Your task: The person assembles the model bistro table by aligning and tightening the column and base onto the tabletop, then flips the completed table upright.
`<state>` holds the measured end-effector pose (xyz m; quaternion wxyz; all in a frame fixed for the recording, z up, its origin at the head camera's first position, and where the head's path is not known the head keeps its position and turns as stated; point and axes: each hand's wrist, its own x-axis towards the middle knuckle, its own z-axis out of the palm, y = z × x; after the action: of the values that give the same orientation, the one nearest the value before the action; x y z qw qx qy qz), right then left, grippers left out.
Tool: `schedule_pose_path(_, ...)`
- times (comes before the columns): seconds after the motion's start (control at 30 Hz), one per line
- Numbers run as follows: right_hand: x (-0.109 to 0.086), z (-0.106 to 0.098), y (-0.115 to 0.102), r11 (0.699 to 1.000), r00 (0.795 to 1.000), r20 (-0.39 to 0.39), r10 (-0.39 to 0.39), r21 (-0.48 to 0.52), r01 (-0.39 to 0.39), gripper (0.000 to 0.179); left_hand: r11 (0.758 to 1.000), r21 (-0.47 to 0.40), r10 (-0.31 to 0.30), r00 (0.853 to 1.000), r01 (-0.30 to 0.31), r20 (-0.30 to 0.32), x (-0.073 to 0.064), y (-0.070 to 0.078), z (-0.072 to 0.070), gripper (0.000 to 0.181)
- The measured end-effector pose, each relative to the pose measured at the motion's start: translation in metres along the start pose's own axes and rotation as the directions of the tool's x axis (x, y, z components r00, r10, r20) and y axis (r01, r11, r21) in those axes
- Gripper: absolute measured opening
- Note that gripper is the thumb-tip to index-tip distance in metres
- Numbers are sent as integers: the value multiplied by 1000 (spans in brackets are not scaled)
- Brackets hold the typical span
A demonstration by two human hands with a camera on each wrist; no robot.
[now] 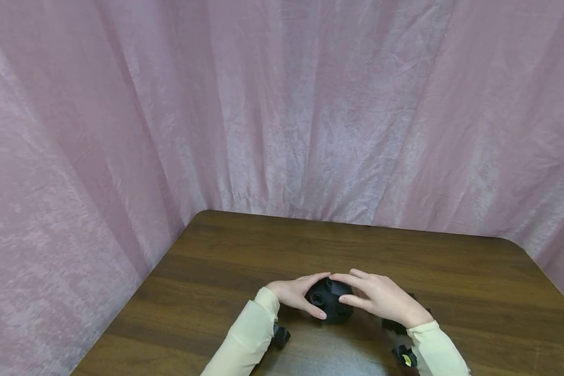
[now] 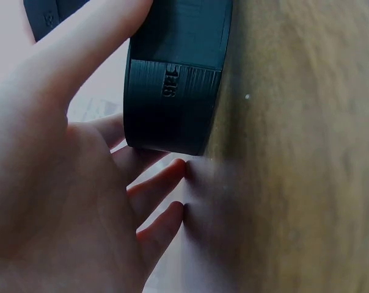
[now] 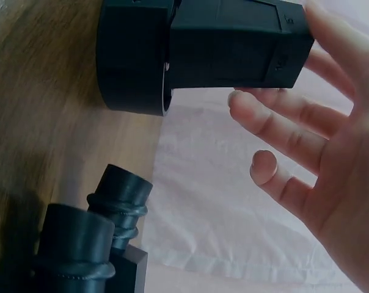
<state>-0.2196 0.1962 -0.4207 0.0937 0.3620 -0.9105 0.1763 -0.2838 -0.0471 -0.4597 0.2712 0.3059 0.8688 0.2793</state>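
Note:
A black round base (image 1: 336, 314) stands on the wooden table between both hands, with round sockets showing on it in the head view. My left hand (image 1: 298, 293) holds its left side, thumb at the front and index finger at the back. Raised marks show on the curved wall of the base (image 2: 169, 107) in the left wrist view. From the base rises a square black block (image 3: 233, 46) with recessed panels. My right hand (image 1: 378, 296) grips the right side of this assembly, and in the right wrist view its fingers meet the block's outer end.
Black ribbed tube pieces (image 3: 120, 198), one with a square block beside it, stand near my right wrist; the forearm partly covers them in the head view. The wooden table (image 1: 272, 240) reaches back to a pink curtain (image 1: 286, 104).

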Motion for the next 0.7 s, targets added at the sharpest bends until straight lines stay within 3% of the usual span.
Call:
schedule_pose_path(0.3, -2, -6, -3, 995, 994, 33, 100, 6, -100, 38, 1000, -1, 1, 1000, -1, 6, -1, 1, 1, 96)
schedule_pose_path(0.7, -2, -11, 3, 990, 991, 12, 135, -32, -135, 39, 1000, -31, 5, 999, -4, 40, -2, 0, 0, 97)
